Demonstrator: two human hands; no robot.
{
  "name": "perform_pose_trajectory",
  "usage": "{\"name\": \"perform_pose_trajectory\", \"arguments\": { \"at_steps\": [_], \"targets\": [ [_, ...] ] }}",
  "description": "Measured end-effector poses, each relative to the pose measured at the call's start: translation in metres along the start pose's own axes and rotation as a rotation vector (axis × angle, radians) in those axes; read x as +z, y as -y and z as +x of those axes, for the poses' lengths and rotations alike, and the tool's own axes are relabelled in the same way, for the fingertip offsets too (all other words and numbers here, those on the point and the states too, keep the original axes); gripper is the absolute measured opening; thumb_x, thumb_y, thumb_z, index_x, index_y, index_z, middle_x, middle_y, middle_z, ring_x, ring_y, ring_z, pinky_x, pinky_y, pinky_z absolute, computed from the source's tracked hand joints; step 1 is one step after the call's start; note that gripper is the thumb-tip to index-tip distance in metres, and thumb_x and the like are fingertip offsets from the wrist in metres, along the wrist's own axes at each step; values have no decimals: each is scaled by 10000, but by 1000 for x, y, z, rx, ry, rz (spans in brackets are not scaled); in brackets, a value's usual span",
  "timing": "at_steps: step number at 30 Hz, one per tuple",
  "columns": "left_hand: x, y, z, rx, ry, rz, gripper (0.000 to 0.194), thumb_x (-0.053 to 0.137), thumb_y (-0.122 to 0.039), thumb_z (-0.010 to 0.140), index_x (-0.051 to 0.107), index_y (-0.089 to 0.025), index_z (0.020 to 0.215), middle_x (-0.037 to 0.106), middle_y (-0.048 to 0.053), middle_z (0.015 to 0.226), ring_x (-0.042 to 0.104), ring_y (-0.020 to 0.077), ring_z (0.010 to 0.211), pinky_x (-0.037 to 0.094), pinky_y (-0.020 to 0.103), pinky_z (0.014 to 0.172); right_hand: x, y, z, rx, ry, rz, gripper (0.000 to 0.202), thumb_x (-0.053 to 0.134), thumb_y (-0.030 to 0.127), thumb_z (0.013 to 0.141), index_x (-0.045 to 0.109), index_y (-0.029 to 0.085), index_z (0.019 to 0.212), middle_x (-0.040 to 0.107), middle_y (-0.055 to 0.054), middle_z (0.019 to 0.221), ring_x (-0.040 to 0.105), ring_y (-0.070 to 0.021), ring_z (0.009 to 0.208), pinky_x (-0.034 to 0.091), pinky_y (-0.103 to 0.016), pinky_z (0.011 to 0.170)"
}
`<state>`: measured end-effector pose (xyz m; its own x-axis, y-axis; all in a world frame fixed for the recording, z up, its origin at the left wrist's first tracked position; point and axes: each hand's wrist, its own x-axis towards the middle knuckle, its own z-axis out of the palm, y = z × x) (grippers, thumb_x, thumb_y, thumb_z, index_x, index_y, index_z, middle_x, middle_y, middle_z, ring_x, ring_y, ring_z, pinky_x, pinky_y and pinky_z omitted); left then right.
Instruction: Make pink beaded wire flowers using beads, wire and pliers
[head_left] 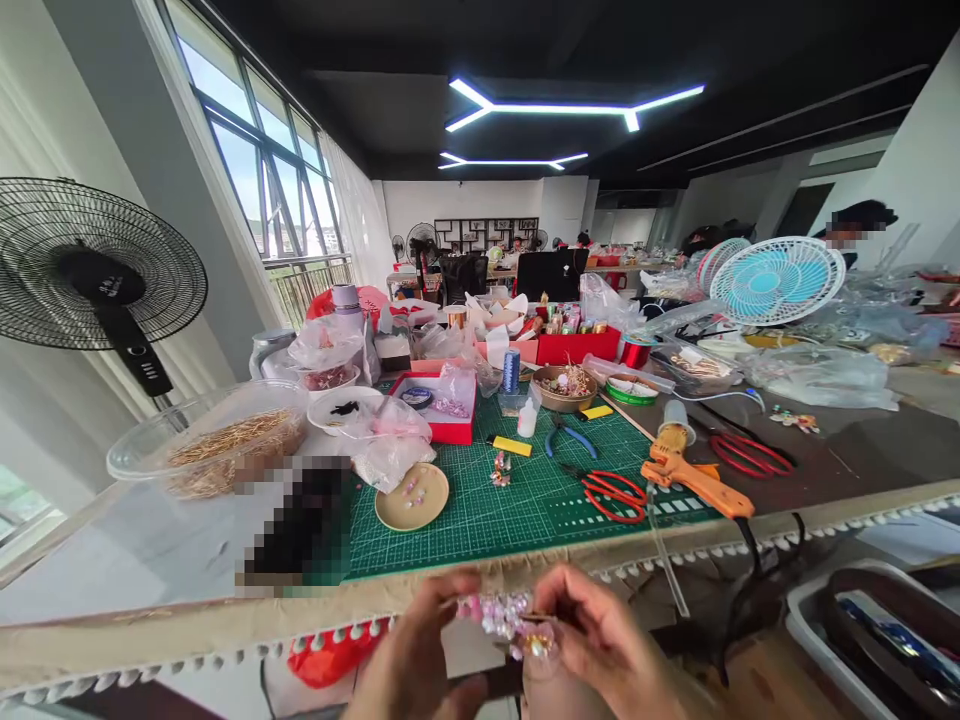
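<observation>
A beaded piece (499, 615) with pink and pearly beads and a gold-toned part at its right end is held in front of the table edge. My left hand (427, 645) has its fingers closed on the left end of the beads. At the right end, my right hand (600, 635) pinches the piece near the gold-toned part. Beyond the hands, a small round dish (412, 497) with a few pink beads rests on the green cutting mat (465, 510). A small beaded ornament (500, 470) lies on the mat.
Red-handled scissors (615, 496), blue pliers (571, 437) and an orange glue gun (697, 480) lie right of centre. A clear tub (217, 440) of gold sticks stands at left. Red boxes (574, 345) line the back. A person in a dark cap (862, 218) is at far right.
</observation>
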<state>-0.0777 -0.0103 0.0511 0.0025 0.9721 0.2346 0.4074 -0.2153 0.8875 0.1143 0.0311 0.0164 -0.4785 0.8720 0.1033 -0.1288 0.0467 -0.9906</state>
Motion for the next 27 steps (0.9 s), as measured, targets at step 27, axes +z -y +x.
{"name": "perform_pose_trajectory", "arguments": {
  "at_steps": [27],
  "targets": [
    [16,-10,2,-102,363,293,267,525,-66,750,706,-230,859,687,-5,712,530,97,441,431,180,452,-13,11,-19,-281,35,-706,115,495,125,858,531,223,809,611,10,743,550,-128,654,399,-235,580]
  ]
}}
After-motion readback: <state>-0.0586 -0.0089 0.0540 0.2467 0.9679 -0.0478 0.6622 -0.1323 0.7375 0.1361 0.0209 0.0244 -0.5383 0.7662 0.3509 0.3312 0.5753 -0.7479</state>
